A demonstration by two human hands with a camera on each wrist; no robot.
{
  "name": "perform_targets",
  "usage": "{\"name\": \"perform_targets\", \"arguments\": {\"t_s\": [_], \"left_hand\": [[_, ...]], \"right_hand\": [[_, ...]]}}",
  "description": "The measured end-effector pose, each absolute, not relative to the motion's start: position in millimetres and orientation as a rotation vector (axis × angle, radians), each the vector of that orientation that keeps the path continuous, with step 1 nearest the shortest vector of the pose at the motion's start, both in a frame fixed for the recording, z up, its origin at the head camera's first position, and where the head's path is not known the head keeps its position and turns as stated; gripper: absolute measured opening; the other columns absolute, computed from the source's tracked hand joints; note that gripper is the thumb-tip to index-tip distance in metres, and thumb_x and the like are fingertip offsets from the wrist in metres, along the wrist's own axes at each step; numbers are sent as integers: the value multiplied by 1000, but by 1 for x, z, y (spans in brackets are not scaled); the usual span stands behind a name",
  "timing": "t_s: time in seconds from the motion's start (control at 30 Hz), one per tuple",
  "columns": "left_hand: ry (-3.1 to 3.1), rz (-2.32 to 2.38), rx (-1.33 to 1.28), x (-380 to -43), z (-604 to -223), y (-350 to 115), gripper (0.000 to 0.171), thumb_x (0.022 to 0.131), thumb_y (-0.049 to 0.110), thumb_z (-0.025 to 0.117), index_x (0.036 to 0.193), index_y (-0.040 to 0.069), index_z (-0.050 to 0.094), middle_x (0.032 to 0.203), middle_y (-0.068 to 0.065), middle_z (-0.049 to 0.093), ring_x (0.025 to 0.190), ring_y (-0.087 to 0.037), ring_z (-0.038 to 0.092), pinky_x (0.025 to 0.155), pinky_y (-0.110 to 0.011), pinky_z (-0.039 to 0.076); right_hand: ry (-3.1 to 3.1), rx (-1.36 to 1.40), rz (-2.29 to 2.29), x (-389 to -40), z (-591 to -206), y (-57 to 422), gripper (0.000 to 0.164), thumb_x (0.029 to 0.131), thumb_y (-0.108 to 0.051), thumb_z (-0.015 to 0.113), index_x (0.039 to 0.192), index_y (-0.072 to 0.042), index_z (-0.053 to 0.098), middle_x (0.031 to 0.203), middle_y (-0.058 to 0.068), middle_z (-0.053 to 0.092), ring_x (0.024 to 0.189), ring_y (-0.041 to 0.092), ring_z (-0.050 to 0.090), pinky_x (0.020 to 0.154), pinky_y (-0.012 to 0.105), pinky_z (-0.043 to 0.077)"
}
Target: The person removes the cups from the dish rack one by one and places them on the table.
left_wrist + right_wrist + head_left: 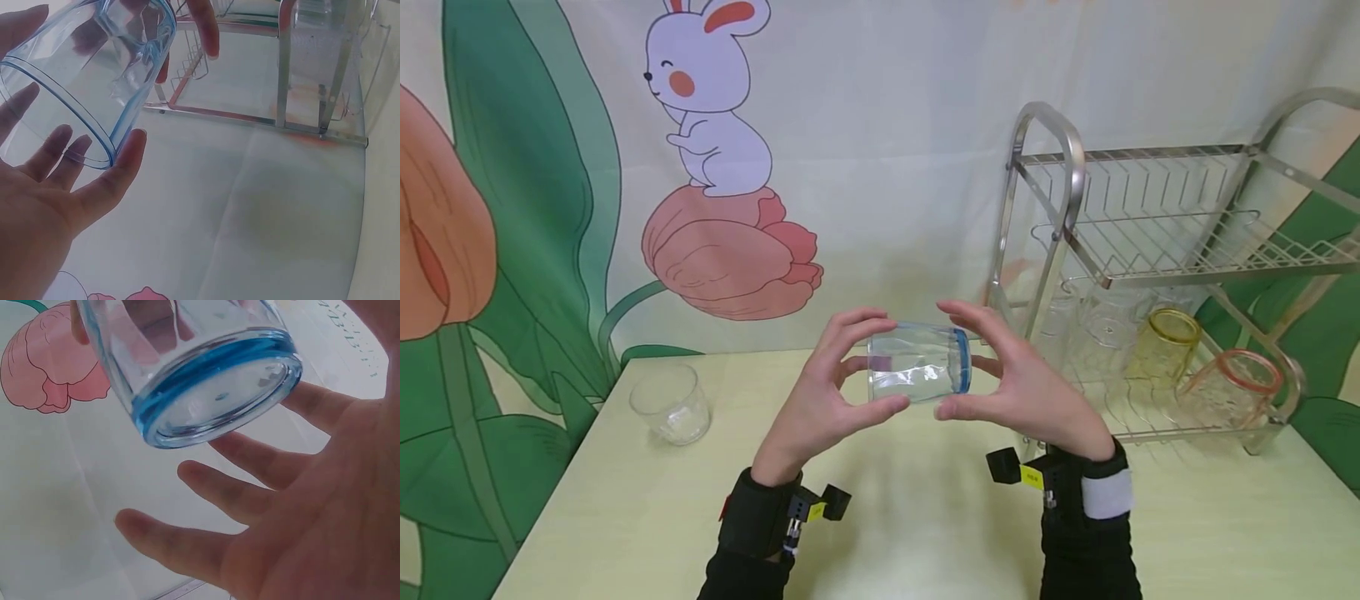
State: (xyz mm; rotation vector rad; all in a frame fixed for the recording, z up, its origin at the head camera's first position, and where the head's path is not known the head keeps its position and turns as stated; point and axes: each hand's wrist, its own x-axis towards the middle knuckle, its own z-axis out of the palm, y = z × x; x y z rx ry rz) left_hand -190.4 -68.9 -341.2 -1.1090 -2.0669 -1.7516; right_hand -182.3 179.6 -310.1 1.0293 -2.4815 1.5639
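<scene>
A clear drinking glass with a blue-tinted base (919,363) lies sideways in the air above the table, its mouth to the left and its base to the right. My left hand (820,400) grips it at the mouth end, thumb below and fingers around the rim. Around the base end, my right hand (1037,390) is spread. In the right wrist view its fingers (231,497) stand apart from the thick blue base (219,394). Nothing shows inside the glass.
Another clear glass (672,408) stands at the table's left side. On the right is a two-tier metal rack (1073,177); its lower tier holds a yellow glass (1165,350), a red-rimmed glass (1228,392) and clear glasses (1101,342), upside down. A printed backdrop (887,167) hangs behind the table.
</scene>
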Motion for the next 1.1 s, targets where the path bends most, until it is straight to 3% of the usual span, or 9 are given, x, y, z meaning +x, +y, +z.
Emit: {"name": "perform_targets", "arguments": {"t_s": [0.3,0.53,0.77,1.1], "left_hand": [[-2107,-1750,-1082,-190,-342,-69,70,77,4,82,138,20,52,145,4,35,125,-19,43,96,-43,48],[-2121,-1703,-1073,-189,-340,-71,71,76,5,83,138,20,52,145,4,36,125,-19,43,94,-39,50],[-2139,-1664,-1063,-191,-338,-74,71,75,5,83,138,19,52,145,2,36,123,-20,45,93,-37,51],[-2187,-1584,-1023,-193,-341,-80,69,76,9,84,137,19,54,145,0,37,120,-20,47,90,-36,52]], "right_hand": [[-2535,1005,1491,-181,-310,177,96,76,-36,85,153,-28,28,156,-5,25,140,21,28,107,60,31],[-2544,978,1515,-180,-307,179,100,73,-31,88,153,-32,28,157,-7,24,141,20,27,109,53,32],[-2552,949,1447,-179,-302,188,102,73,-28,88,154,-24,27,157,-5,24,142,22,26,108,53,33],[-2559,875,1434,-180,-304,203,101,73,-25,88,154,-27,28,158,-6,24,143,22,24,109,54,32]]}}
